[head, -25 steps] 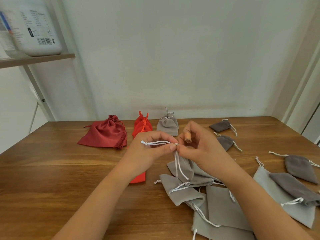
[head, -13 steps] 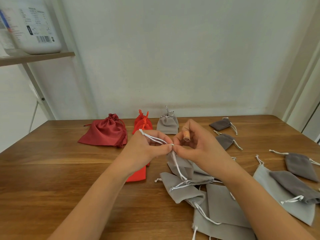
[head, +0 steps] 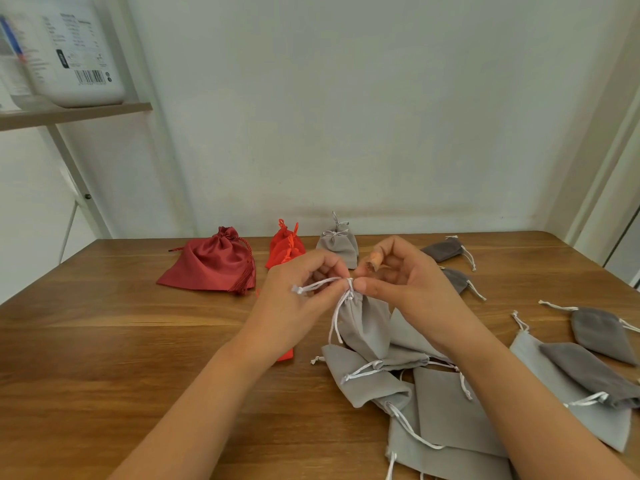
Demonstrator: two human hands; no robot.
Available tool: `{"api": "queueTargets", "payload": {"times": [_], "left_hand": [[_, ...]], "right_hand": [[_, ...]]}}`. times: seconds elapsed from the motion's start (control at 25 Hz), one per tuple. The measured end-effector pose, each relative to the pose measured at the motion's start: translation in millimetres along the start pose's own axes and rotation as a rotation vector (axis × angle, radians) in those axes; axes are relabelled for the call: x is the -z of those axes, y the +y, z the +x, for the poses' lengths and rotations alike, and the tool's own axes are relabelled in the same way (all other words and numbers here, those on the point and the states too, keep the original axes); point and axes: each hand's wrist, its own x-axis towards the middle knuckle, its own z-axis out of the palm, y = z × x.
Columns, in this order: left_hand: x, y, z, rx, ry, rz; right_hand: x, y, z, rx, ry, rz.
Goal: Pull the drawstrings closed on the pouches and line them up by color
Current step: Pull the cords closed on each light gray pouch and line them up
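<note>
**Pulling a grey pouch shut**

The step in hand is closing one pouch. The light grey pouch [head: 363, 323] is held up a little above the tabletop [head: 138, 341], near the middle, with its bottom hanging down onto a pile of grey pouches [head: 450, 410]. Its top is already bunched up tight.

The left hand [head: 298, 299] has a closed grip. Its thumb and fingers pinch the white string [head: 313, 285], which runs out to the left from the pouch top. The right hand [head: 405, 282] also has a closed grip. Its fingertips pinch the bunched top of the pouch, right where the string comes out. The two hands are almost touching there.

The top looks nearly shut, so I think the pull is close to done. Next, the pouch needs to go in the row at the far side. That row has a dark red pouch [head: 211, 265] on the left, orange pouches [head: 285, 245] beside it, and a closed grey pouch [head: 337, 242] after those. This one matches the grey one, so it belongs next to it.

Many pouches are not in line yet. Dark grey pouches [head: 599, 334] lie loose on the right, and the near pile looks open.
</note>
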Motion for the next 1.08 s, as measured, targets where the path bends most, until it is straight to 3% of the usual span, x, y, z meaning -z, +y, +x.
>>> {"api": "queueTargets", "payload": {"times": [0.2,0.6,0.8,0.92,1.0,1.08], "left_hand": [[0,1,0,-0.031,0.050,-0.015],[1,1,2,0.069,0.064,-0.041],[-3,7,0,0.164,-0.022,-0.047],[-6,11,-1,0.199,-0.076,-0.138],[-5,11,-1,0.205,-0.077,-0.156],[-6,8,-1,0.188,-0.094,-0.123]], "right_hand": [[-2,-2,-1,-0.012,-0.029,0.016],[4,-5,-2,0.030,0.061,-0.165],[10,-5,-2,0.095,0.182,-0.590],[5,-1,-3,0.119,0.194,-0.676],[2,0,-3,0.065,0.195,-0.544],[3,1,-1,-0.027,0.163,-0.183]]}}
